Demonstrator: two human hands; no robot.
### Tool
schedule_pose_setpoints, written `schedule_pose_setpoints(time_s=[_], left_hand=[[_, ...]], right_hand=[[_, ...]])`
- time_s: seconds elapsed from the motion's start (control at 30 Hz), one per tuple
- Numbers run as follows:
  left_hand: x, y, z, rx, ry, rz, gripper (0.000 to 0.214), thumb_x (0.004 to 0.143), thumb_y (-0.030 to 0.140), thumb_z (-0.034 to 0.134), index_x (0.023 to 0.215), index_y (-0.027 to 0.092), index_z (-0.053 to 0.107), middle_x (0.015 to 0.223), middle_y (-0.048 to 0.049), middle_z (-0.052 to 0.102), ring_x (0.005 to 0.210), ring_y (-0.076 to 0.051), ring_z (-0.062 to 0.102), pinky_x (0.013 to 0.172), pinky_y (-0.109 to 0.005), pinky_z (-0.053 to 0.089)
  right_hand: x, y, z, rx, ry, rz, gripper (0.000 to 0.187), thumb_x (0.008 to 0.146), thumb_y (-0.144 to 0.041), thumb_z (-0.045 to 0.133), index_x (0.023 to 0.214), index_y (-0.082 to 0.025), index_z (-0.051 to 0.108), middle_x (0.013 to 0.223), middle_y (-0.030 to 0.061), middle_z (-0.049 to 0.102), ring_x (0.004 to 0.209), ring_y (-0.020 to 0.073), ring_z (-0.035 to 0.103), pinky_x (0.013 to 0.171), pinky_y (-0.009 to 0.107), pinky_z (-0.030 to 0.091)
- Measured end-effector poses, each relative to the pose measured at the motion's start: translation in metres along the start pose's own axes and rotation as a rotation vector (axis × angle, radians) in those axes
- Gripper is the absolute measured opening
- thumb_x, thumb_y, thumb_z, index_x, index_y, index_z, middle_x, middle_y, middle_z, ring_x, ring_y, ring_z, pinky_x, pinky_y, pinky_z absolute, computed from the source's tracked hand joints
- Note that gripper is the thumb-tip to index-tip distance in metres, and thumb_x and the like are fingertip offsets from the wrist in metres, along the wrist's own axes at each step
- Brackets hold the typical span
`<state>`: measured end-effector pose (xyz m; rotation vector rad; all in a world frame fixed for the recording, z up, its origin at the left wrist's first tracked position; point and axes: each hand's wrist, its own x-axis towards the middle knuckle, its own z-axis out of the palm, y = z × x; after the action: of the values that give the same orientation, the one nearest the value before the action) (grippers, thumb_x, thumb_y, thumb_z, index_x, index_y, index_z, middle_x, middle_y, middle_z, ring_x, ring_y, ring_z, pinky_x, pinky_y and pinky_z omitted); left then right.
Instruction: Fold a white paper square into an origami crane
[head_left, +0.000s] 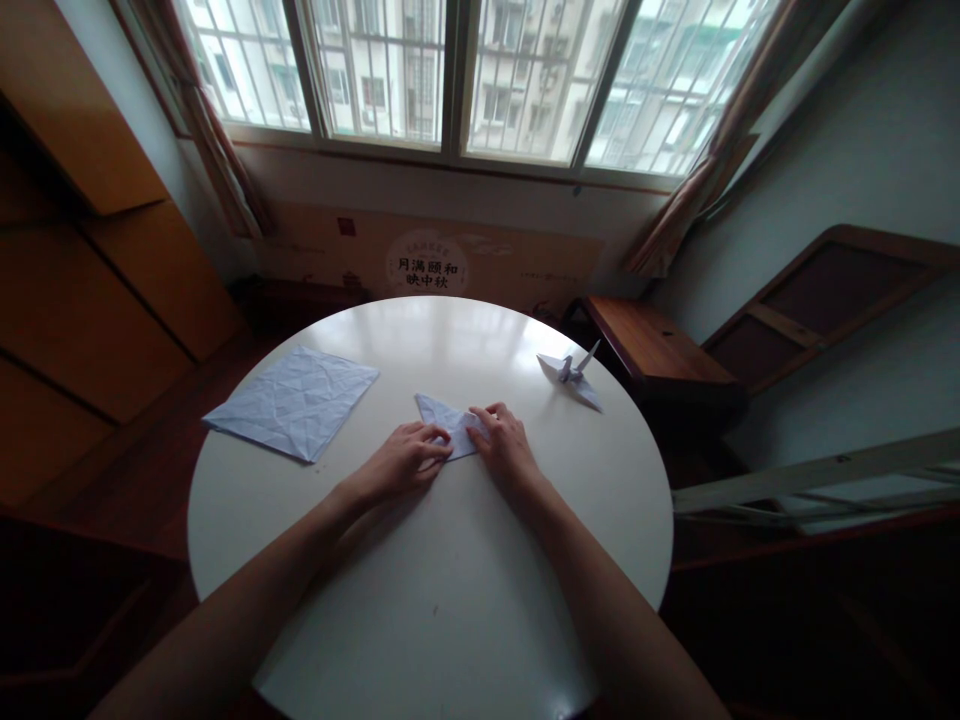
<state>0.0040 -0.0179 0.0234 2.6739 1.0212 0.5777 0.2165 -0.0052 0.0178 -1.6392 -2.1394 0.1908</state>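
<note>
A small folded piece of white paper [459, 437] lies on the round white table [420, 570], between my two hands. My left hand [411, 455] has its curled fingers pinched at the paper's near left edge. On the right side, my right hand [504, 438] grips the paper with thumb and fingers. One pointed corner of the paper sticks out at the far left. Fingers cover part of its right side. To the right stands a folded paper crane [571, 374], apart from both hands. At the left lies a creased, flat square sheet of paper [296, 402].
Beyond the table, a printed cardboard panel [487, 255] leans under the barred window [517, 80]. A brown wooden bench or side table [660, 345] stands close to the table's right edge. Wooden cabinets [97, 290] rise on the left.
</note>
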Motion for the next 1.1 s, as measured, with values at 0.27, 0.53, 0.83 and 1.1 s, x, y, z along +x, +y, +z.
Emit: schedule_pose_setpoints(time_s=[0.27, 0.53, 0.83, 1.1], left_hand=[[-0.001, -0.002, 0.000, -0.040, 0.007, -0.007, 0.023, 0.088, 0.021, 0.059, 0.107, 0.029, 0.070, 0.118, -0.0021, 0.064, 0.105, -0.021, 0.058, 0.096, -0.037, 0.042], [0.000, -0.004, 0.001, -0.048, 0.007, 0.007, 0.020, 0.089, 0.023, 0.058, 0.105, 0.028, 0.070, 0.117, -0.0027, 0.065, 0.105, -0.020, 0.059, 0.096, -0.036, 0.043], [0.001, -0.005, 0.002, -0.032, 0.000, 0.057, 0.023, 0.090, 0.021, 0.056, 0.110, 0.026, 0.067, 0.123, -0.0038, 0.064, 0.112, -0.020, 0.058, 0.099, -0.036, 0.042], [0.001, 0.002, 0.002, 0.049, -0.033, 0.031, 0.035, 0.090, 0.019, 0.052, 0.123, 0.028, 0.060, 0.138, -0.0040, 0.055, 0.121, -0.023, 0.052, 0.103, -0.041, 0.038]], right_hand=[[0.009, 0.016, 0.008, 0.229, 0.064, 0.132, 0.013, 0.087, -0.020, 0.058, 0.092, -0.019, 0.069, 0.085, 0.0037, 0.064, 0.075, 0.0150, 0.059, 0.074, 0.026, 0.043], [0.008, 0.019, 0.013, 0.288, 0.112, 0.116, 0.013, 0.085, -0.018, 0.058, 0.089, -0.021, 0.070, 0.084, 0.0027, 0.065, 0.071, 0.0138, 0.059, 0.071, 0.025, 0.044], [0.009, 0.013, 0.011, 0.215, 0.100, 0.161, 0.012, 0.085, -0.020, 0.059, 0.088, -0.020, 0.071, 0.086, 0.0039, 0.068, 0.077, 0.0159, 0.061, 0.073, 0.026, 0.043], [0.008, 0.008, 0.007, 0.196, 0.085, 0.179, 0.012, 0.086, -0.020, 0.059, 0.088, -0.020, 0.071, 0.086, 0.0040, 0.068, 0.077, 0.0158, 0.061, 0.073, 0.026, 0.042]])
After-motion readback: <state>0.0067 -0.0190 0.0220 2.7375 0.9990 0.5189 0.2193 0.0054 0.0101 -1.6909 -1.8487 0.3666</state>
